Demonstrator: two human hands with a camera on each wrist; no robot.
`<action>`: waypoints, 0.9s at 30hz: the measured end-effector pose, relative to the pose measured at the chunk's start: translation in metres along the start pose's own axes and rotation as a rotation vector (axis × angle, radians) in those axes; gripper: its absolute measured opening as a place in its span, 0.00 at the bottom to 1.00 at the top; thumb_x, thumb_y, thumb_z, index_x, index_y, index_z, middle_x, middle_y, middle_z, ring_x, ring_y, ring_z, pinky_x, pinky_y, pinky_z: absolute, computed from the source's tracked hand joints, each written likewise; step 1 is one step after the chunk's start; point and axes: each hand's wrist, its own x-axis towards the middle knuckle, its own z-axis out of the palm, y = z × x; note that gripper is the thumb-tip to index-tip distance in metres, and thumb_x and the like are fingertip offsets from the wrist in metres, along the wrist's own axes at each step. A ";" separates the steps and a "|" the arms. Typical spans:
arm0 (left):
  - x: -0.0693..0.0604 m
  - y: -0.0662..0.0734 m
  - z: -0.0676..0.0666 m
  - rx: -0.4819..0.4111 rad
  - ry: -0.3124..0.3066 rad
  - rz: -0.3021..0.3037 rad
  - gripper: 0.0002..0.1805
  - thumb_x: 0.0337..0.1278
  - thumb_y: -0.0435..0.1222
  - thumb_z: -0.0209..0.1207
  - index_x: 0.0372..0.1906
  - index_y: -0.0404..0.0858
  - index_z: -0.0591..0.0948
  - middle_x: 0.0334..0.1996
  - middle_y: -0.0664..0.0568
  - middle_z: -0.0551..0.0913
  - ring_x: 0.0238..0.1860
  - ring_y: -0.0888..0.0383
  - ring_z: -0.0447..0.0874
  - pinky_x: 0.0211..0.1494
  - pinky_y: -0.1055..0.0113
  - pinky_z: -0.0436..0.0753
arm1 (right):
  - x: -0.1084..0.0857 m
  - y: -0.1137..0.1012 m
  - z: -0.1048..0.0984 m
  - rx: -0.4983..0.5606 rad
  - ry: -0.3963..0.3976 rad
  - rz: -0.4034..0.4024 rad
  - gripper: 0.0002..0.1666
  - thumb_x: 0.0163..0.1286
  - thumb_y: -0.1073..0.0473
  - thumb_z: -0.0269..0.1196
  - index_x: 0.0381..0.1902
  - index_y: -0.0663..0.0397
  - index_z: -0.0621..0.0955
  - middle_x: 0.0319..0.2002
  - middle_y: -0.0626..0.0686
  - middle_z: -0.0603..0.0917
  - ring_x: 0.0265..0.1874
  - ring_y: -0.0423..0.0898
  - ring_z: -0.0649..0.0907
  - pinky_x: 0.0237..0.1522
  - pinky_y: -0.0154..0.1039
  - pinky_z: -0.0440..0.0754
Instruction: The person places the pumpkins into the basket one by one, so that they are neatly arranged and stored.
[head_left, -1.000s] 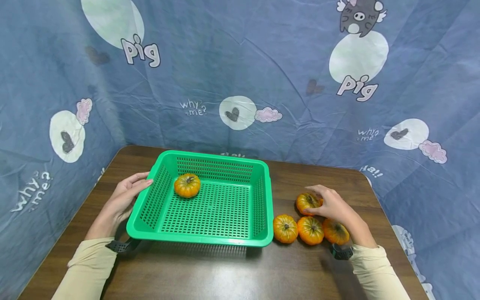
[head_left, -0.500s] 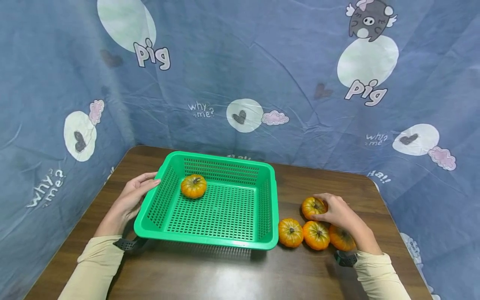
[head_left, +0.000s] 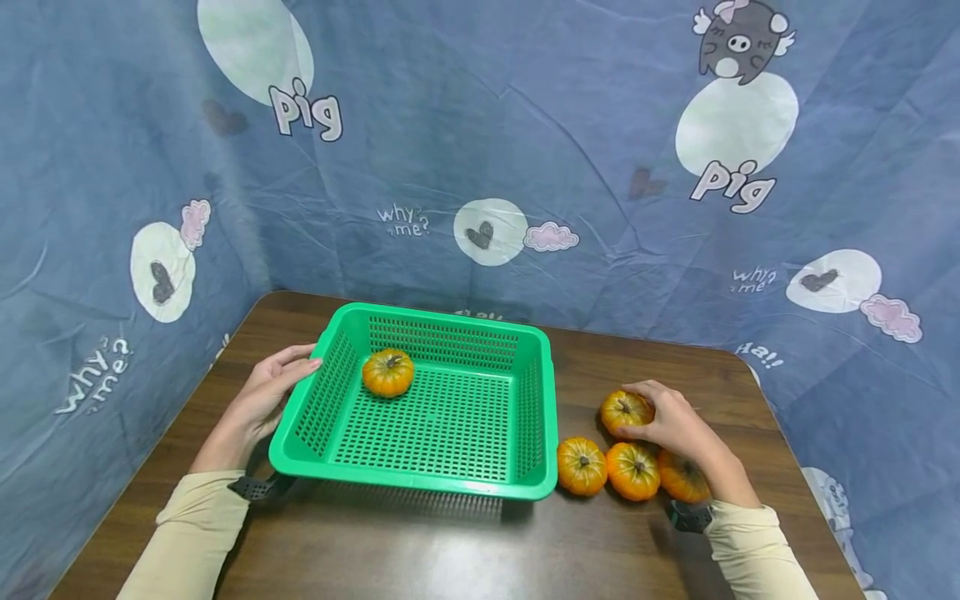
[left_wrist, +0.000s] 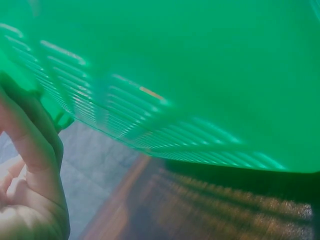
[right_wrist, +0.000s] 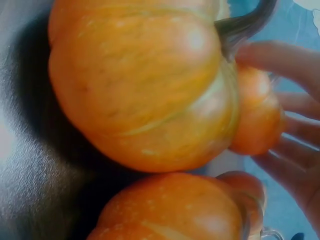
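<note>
Head view: ribbed orange-yellow pumpkin (head_left: 621, 413)

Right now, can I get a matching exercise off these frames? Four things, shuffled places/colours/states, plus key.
Things
1. Left hand
2. Right hand
3. Basket
4. Backdrop

Places, colours, states
A. Blue, printed with "pig"
B. Gripping a loose pumpkin
C. Green, one pumpkin inside
D. At the basket's left rim

Pairs: 1-D, 2-B, 3-C, 4-A
</note>
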 end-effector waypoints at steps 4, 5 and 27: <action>0.000 -0.001 0.001 -0.012 -0.003 0.006 0.13 0.78 0.29 0.52 0.59 0.46 0.78 0.44 0.56 0.92 0.41 0.60 0.93 0.43 0.62 0.94 | 0.000 -0.002 -0.002 0.049 0.017 0.009 0.42 0.57 0.46 0.80 0.64 0.61 0.80 0.61 0.63 0.84 0.57 0.63 0.84 0.57 0.61 0.87; 0.000 -0.001 0.001 -0.011 -0.004 0.007 0.13 0.79 0.29 0.52 0.59 0.45 0.77 0.44 0.56 0.92 0.42 0.60 0.93 0.43 0.62 0.94 | 0.001 -0.002 -0.002 0.064 0.020 0.009 0.42 0.57 0.47 0.80 0.64 0.61 0.80 0.61 0.63 0.83 0.58 0.63 0.84 0.57 0.61 0.87; 0.001 -0.002 -0.001 -0.019 -0.012 0.019 0.13 0.79 0.29 0.51 0.59 0.45 0.77 0.44 0.56 0.92 0.41 0.60 0.93 0.42 0.63 0.94 | 0.021 -0.028 -0.023 0.188 0.029 -0.063 0.40 0.58 0.48 0.80 0.65 0.58 0.80 0.62 0.61 0.83 0.61 0.61 0.83 0.63 0.59 0.85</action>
